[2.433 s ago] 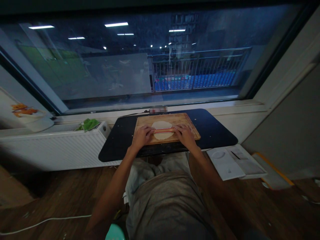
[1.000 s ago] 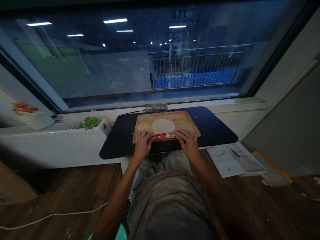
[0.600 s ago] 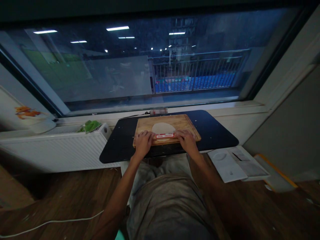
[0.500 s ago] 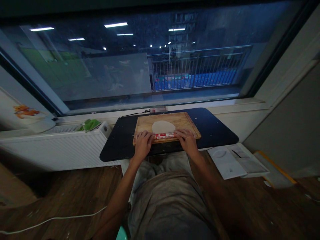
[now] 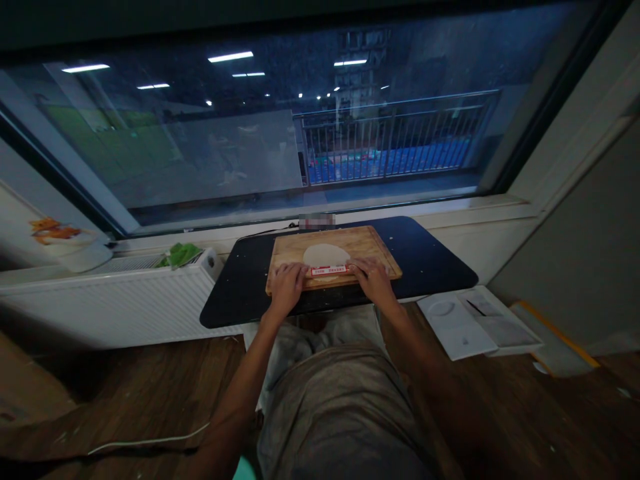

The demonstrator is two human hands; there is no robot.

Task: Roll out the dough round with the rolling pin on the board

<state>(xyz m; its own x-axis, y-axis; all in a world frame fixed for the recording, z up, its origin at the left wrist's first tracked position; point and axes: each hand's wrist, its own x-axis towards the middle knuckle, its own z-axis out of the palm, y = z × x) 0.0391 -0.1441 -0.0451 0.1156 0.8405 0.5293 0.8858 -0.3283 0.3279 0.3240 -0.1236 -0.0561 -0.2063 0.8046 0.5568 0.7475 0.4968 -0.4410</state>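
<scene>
A rolling pin (image 5: 330,271) with a red-and-white printed wrap lies crosswise over a flat, pale round of dough (image 5: 326,254). My left hand (image 5: 289,283) grips its left end with the fingers curled over the top. At the other end, my right hand (image 5: 371,277) holds the pin in the same way. Most of the dough shows beyond the pin, with a thin edge on my side of it. Under the dough is a wooden cutting board (image 5: 287,245), which rests on a black tabletop (image 5: 430,257). My fingers hide both ends of the pin.
A radiator (image 5: 110,307) with green leaves (image 5: 183,255) on top stands at left, near a white pot (image 5: 75,250). Behind the table is a wide window (image 5: 215,153). An opened white box (image 5: 460,323) lies at lower right. A pale cable (image 5: 150,441) crosses the floor.
The rolling pin has turned in place, so a different strip of its printed wrap faces up. A sliver of dough now shows on my side. Both hands keep nearly the same position.
</scene>
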